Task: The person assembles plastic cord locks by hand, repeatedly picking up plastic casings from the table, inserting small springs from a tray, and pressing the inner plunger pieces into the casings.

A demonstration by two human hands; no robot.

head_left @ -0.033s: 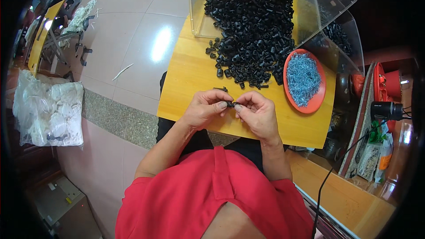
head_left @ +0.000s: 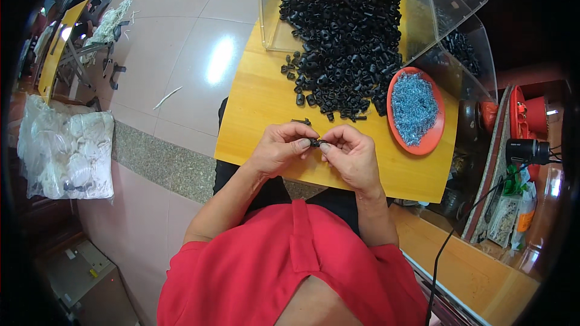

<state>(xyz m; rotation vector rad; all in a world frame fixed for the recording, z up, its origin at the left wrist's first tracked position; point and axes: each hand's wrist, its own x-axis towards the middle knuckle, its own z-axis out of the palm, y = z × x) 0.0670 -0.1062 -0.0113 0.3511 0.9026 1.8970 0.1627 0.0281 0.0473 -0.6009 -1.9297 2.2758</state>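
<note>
A small black plastic part (head_left: 315, 142) is held between both hands near the front of the yellow table (head_left: 248, 115). My left hand (head_left: 281, 147) pinches its left end with thumb and fingertips. On the other end, the thumb and forefinger of my right hand (head_left: 352, 156) are closed. Fingers cover much of the part, so its exact shape is hidden. Just beyond my left fingertips lies a loose black piece (head_left: 301, 121). Farther off spreads a big heap of black plastic parts (head_left: 347, 48). Small silvery metal pieces, possibly springs (head_left: 414, 108), fill a red oval plate (head_left: 418, 148) to the right.
A clear plastic bin (head_left: 266, 18) lies around the heap's far side. On the right are a shelf with a black camera-like device (head_left: 527, 151) and a hanging black cable (head_left: 440, 253). A plastic bag of white bundles (head_left: 69, 151) sits at the left.
</note>
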